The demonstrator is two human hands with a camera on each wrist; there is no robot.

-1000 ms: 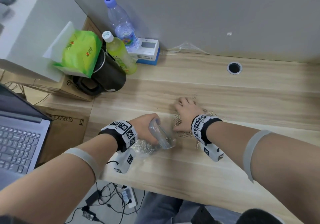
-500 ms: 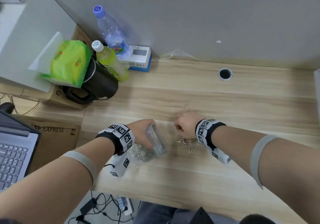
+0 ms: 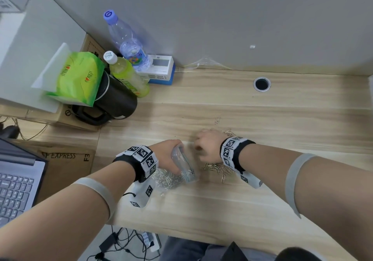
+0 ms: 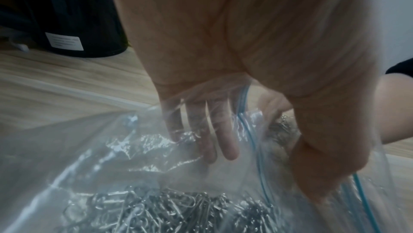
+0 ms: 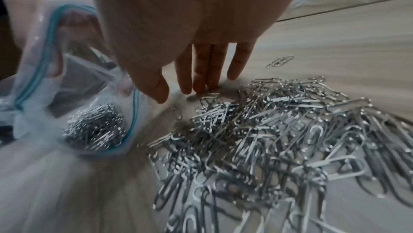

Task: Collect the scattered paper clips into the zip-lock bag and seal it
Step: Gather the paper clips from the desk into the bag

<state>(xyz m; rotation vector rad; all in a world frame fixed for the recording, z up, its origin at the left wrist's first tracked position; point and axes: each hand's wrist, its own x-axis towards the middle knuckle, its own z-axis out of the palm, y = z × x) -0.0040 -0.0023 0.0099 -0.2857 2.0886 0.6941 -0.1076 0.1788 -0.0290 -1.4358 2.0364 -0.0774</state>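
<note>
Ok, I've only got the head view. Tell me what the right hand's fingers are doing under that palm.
Observer: In the right wrist view the right hand holds nothing. Its fingers are straight, with the tips on the desk at the far edge of the pile.
Operator: Now check the bag mouth.
Observer: The bag gapes open toward the pile. Its blue zip line is unsealed, and there are clips inside.
Operator: Report the left hand's grip.
Observer: In the left wrist view the left hand shows its fingers through the film, and the thumb pinches the rim.
</note>
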